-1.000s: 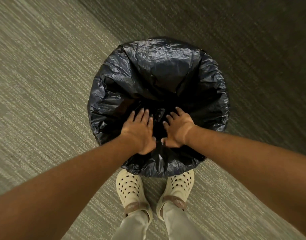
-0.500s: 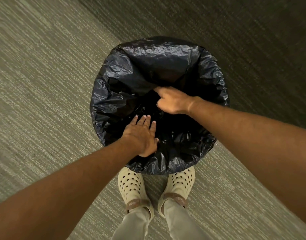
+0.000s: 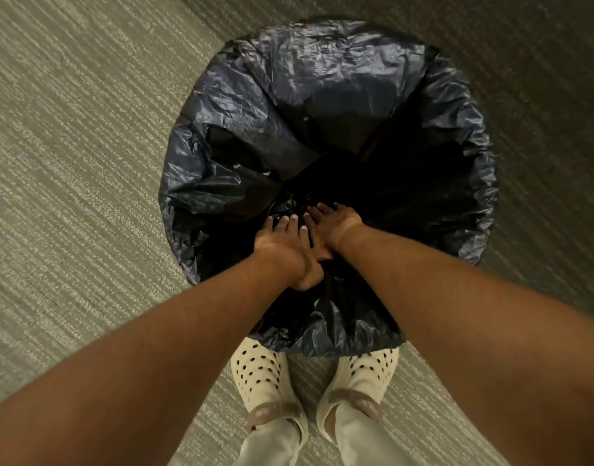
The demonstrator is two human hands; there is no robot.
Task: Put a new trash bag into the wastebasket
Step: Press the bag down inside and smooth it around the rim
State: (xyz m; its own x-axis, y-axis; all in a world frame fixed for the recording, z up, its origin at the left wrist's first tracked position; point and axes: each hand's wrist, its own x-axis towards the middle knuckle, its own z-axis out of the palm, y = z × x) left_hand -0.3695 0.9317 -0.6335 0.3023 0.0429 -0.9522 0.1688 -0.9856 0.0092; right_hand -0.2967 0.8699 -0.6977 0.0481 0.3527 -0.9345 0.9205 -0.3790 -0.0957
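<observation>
A black trash bag (image 3: 289,105) is draped over a round wastebasket, covering its rim and sides so the basket itself is hidden. The bag's middle sinks into a dark hollow. My left hand (image 3: 284,245) lies flat, palm down, fingers spread, on the bag inside the near part of the opening. My right hand (image 3: 332,223) rests flat beside it, fingers pointing into the hollow, partly overlapping the left. Neither hand grips the plastic.
The wastebasket stands on grey-green striped carpet (image 3: 70,163). My two feet in cream perforated clogs (image 3: 260,375) stand right against the near side of the basket. A darker carpet area (image 3: 541,79) lies to the far right.
My right hand has come back from the far inner side of the bag to lie beside the left hand. The camera has moved closer over the basket.
</observation>
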